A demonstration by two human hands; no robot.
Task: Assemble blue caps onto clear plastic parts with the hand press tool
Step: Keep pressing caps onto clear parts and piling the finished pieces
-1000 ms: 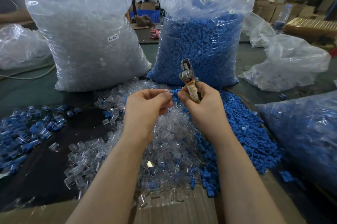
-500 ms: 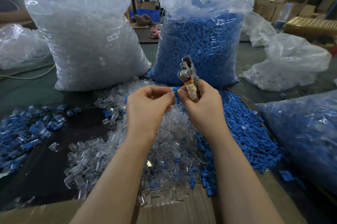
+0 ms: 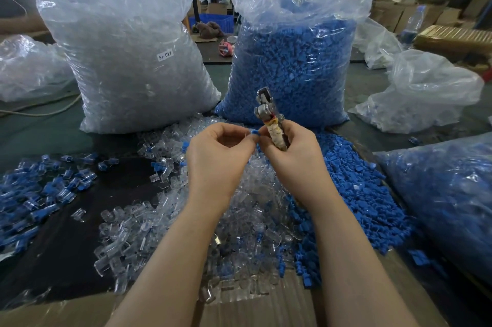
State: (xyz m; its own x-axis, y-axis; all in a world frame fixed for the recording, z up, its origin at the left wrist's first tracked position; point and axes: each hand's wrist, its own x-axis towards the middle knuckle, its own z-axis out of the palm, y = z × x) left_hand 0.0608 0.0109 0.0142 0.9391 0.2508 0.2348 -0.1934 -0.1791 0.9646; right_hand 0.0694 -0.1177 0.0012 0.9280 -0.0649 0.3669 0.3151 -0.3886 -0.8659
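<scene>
My right hand [image 3: 292, 156] grips the taped handles of the metal hand press tool [image 3: 265, 108], whose head points up in front of the blue bag. My left hand [image 3: 217, 156] pinches a small blue cap [image 3: 254, 132] at its fingertips, right beside the thumb of my right hand; whether a clear part is under the cap I cannot tell. Below my hands lies a heap of loose clear plastic parts [image 3: 165, 222], and a heap of loose blue caps [image 3: 354, 188] spreads to the right of it.
A big bag of clear parts [image 3: 127, 60] and a big bag of blue caps [image 3: 295, 60] stand behind the heaps. Assembled blue-and-clear pieces [image 3: 40, 193] lie at the left. Another bag of blue parts [image 3: 447, 198] sits at the right, cardboard [image 3: 253, 310] at the near edge.
Both hands have stayed close together in front of me. A blue cap now shows at my left fingertips next to the tool handle.
</scene>
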